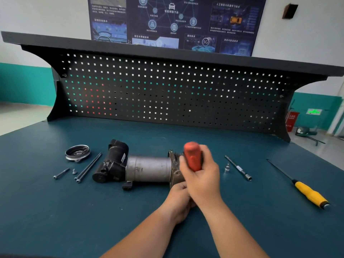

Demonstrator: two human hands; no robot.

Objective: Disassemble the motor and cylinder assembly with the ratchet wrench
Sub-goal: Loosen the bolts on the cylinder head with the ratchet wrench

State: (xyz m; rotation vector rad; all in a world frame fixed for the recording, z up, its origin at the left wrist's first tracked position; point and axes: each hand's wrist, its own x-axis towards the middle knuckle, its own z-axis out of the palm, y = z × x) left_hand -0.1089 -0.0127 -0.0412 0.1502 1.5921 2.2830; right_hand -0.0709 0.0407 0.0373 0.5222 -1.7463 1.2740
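The motor and cylinder assembly [147, 169] lies on its side mid-bench, with a black motor housing on the left and a grey metal cylinder on the right. My right hand [202, 175] grips the red handle of the ratchet wrench [192, 155] at the cylinder's right end bracket. The handle is blurred. My left hand [179, 201] sits under my right wrist at the lower right corner of the assembly, its fingers curled against the bracket. The wrench head is hidden behind my hands.
A round metal cover [77, 152], two long bolts [88, 167], a short bolt [61, 173] and a small screw [74, 171] lie left of the assembly. On the right are a socket [227, 168], an extension bar [238, 168] and a yellow-handled screwdriver [305, 190]. A pegboard [167, 94] backs the bench.
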